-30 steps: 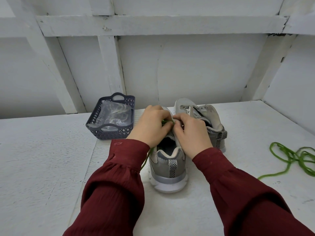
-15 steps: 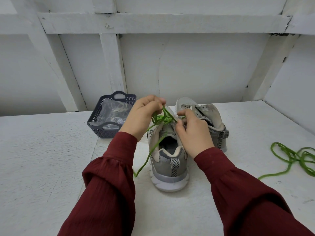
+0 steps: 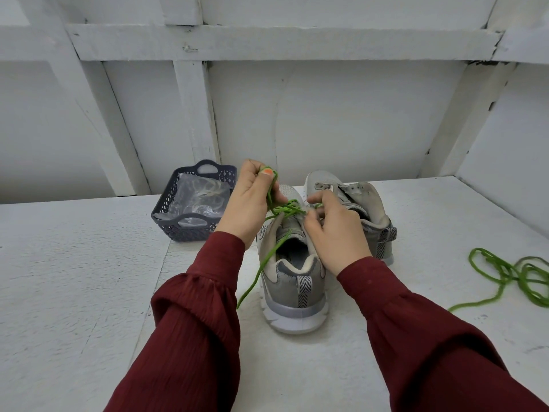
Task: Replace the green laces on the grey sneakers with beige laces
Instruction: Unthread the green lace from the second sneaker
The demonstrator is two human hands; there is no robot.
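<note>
White table point(image 3: 89, 292), with a white-painted timber-framed wall behind it; positions are read from the near sneaker as dial centre, 12 o'clock pointing away from the person. Two dark red sleeves point(image 3: 193, 337) enter from 7 and 5 o'clock. Near sneaker point(image 3: 294, 292): grey, upright, heel toward the person. Far sneaker point(image 3: 365, 203): grey, upright, just beside it at 1 o'clock, no lace visible in its eyelets. Basket point(image 3: 190, 230): dark, perforated, at 10 o'clock and apart from the shoes, containing a clear plastic bag point(image 3: 202, 194) through which pale coils show. Loose green lace point(image 3: 511, 278): tangled on the table at 3 o'clock, well apart. Left hand point(image 3: 252, 203): raised over the near sneaker's toe, thumb and fingers pinching the green lace point(image 3: 267, 260), which runs down to the eyelets; one free end trails off the shoe toward 8 o'clock. Right hand point(image 3: 335, 230): fingers curled at the lacing, pinching a strand of the same lace.
</note>
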